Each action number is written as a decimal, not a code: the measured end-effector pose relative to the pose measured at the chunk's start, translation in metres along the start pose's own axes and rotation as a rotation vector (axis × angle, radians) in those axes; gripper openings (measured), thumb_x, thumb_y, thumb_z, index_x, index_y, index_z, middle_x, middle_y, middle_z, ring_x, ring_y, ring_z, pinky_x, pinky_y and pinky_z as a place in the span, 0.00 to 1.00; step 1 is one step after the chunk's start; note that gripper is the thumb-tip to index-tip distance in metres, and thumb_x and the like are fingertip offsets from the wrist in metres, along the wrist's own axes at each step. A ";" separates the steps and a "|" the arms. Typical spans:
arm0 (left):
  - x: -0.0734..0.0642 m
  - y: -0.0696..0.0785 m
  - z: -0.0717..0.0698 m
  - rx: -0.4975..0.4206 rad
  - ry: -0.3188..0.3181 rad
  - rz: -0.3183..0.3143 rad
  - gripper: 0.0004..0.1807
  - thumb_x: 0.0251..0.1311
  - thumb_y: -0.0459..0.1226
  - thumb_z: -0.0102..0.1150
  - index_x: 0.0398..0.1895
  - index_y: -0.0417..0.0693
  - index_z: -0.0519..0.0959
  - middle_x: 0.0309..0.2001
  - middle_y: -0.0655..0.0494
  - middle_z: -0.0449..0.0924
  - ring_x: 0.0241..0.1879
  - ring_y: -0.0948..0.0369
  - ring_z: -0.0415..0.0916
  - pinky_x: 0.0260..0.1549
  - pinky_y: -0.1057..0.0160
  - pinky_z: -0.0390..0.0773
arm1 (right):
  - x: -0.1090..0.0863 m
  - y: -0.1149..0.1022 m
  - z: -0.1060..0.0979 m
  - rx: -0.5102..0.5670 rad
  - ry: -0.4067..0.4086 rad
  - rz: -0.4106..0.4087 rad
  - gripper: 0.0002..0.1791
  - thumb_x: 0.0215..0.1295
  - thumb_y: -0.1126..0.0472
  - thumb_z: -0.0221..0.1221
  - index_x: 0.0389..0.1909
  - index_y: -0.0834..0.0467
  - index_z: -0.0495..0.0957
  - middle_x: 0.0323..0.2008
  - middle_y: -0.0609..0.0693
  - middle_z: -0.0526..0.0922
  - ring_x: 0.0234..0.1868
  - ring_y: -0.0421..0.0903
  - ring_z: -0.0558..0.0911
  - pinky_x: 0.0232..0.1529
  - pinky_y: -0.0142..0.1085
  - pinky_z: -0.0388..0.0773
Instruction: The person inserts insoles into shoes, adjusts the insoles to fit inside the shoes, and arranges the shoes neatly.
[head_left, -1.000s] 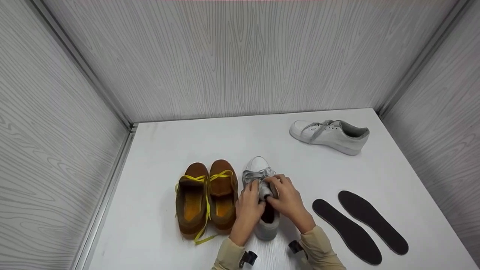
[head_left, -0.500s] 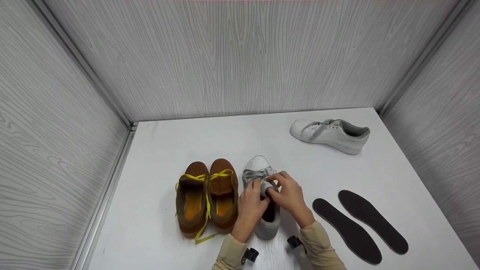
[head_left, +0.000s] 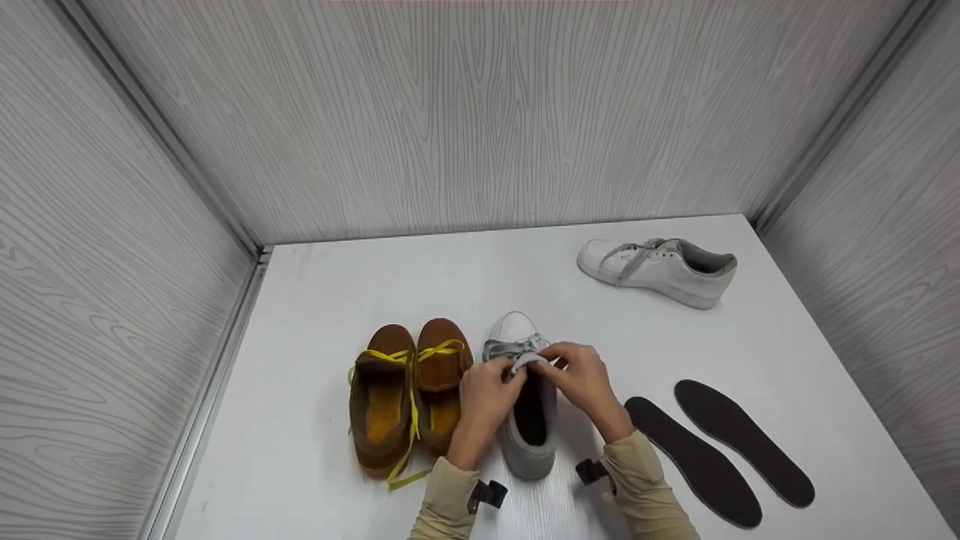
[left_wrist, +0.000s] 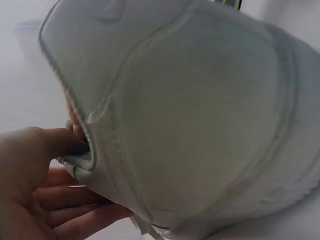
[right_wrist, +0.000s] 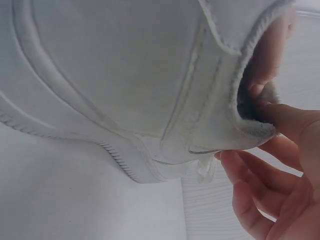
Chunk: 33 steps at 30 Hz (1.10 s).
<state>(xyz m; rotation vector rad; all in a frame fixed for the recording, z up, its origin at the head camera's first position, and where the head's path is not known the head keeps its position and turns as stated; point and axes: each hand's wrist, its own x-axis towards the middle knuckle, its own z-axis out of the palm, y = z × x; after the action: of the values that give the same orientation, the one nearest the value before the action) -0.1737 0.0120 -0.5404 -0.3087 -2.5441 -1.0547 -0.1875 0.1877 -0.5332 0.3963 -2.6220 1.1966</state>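
White shoe (head_left: pixel 529 459) in the middle of the near half of the table (head_left: pixel 360 281), upright, toe to the far side, heel near. Both hands at its opening, working the tongue (head_left: pixel 529 361), which stands lifted over the dark inside; gray laces (head_left: pixel 510 348) just beyond.

Step in hand looks like raising the tongue and opening up the mouth of the shoe. Next move, my judgement: calls for an even pull from both sides, with the sole flat; a one-sided tug could twist the shoe.

Left hand (head_left: pixel 484 391): comes in from the near left, pinching the left edge of the tongue, thumb inside the opening, other fingers outside. Right hand (head_left: pixel 586 381): mirrors it from the right, wrist bent inward, pinching the right edge, thumb inside, fingers curled below. Exact fingertip contact partly hidden by the shoe's side in both wrist views.

Just left: two brown shoes (head_left: pixel 441 373), side by side, toes far, yellow laces (head_left: pixel 414 424) trailing to the near side. Right: two dark insoles (head_left: pixel 694 461), flat, slanted, apart. Far right: other white shoe (head_left: pixel 652 270), upright, toe pointing left, untouched.
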 end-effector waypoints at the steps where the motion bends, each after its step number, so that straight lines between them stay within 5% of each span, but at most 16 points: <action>1: 0.003 -0.001 0.000 -0.004 0.005 -0.002 0.10 0.54 0.39 0.67 0.17 0.49 0.80 0.15 0.59 0.76 0.17 0.58 0.73 0.21 0.59 0.73 | 0.002 0.000 0.000 0.004 0.003 0.007 0.04 0.60 0.58 0.69 0.32 0.54 0.88 0.28 0.44 0.86 0.26 0.42 0.82 0.28 0.35 0.77; 4: 0.012 -0.003 -0.001 -0.018 0.000 -0.015 0.18 0.54 0.38 0.66 0.10 0.51 0.71 0.11 0.62 0.66 0.14 0.62 0.64 0.18 0.62 0.66 | 0.006 0.002 0.002 0.011 0.009 0.022 0.07 0.61 0.56 0.68 0.28 0.54 0.86 0.23 0.43 0.84 0.21 0.39 0.79 0.24 0.33 0.74; 10: 0.030 -0.006 -0.004 -0.049 -0.081 -0.042 0.21 0.56 0.39 0.67 0.10 0.51 0.70 0.12 0.63 0.66 0.15 0.63 0.63 0.19 0.63 0.64 | 0.016 0.008 0.006 0.032 0.003 0.020 0.10 0.65 0.59 0.65 0.24 0.57 0.83 0.18 0.43 0.78 0.18 0.38 0.72 0.22 0.33 0.69; 17: 0.038 -0.009 0.000 -0.013 -0.179 -0.057 0.20 0.65 0.43 0.62 0.16 0.47 0.73 0.14 0.59 0.66 0.17 0.58 0.67 0.21 0.61 0.64 | 0.021 0.024 0.018 0.246 -0.090 0.136 0.15 0.72 0.57 0.58 0.24 0.57 0.74 0.16 0.44 0.71 0.13 0.38 0.69 0.18 0.31 0.65; 24: 0.031 -0.013 0.015 -0.012 -0.134 -0.064 0.22 0.70 0.43 0.56 0.16 0.50 0.64 0.15 0.61 0.56 0.17 0.59 0.60 0.22 0.61 0.62 | 0.020 0.029 0.029 0.283 -0.116 0.193 0.20 0.76 0.53 0.52 0.21 0.55 0.66 0.19 0.44 0.63 0.21 0.42 0.62 0.28 0.35 0.61; 33: 0.030 -0.012 0.017 -0.009 -0.083 -0.078 0.22 0.68 0.42 0.57 0.16 0.49 0.65 0.16 0.61 0.58 0.18 0.57 0.63 0.22 0.59 0.64 | 0.021 0.030 0.032 0.312 -0.101 0.211 0.19 0.76 0.56 0.52 0.21 0.56 0.67 0.19 0.44 0.64 0.23 0.42 0.64 0.30 0.36 0.61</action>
<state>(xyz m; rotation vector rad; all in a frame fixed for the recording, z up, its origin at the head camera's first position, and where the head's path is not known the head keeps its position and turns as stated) -0.2092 0.0176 -0.5470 -0.2629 -2.6452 -1.1037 -0.2209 0.1789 -0.5681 0.2423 -2.6150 1.7062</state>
